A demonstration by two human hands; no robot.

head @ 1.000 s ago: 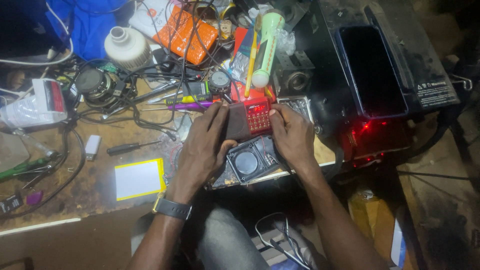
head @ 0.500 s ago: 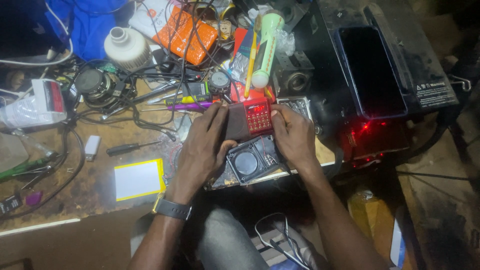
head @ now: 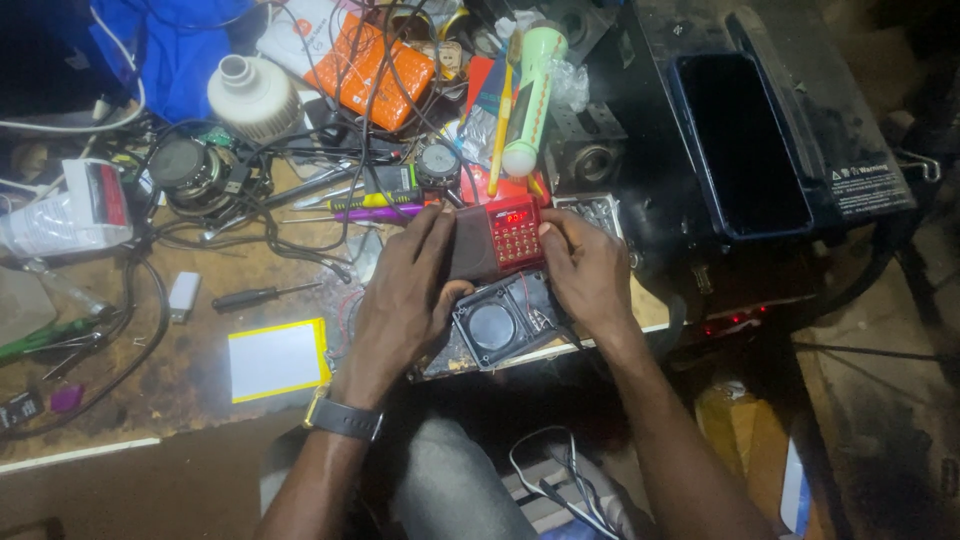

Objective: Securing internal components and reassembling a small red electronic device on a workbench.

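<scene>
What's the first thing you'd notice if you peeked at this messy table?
Right in the middle, the left hand and right hand hold a small red radio with a glowing display and a keypad. Behind it lies a pale green torch, and at the right a big dark phone rests on a black box.

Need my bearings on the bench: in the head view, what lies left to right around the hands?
Yellow-edged white card → left hand → small red radio with keypad → right hand → black phone.
</scene>
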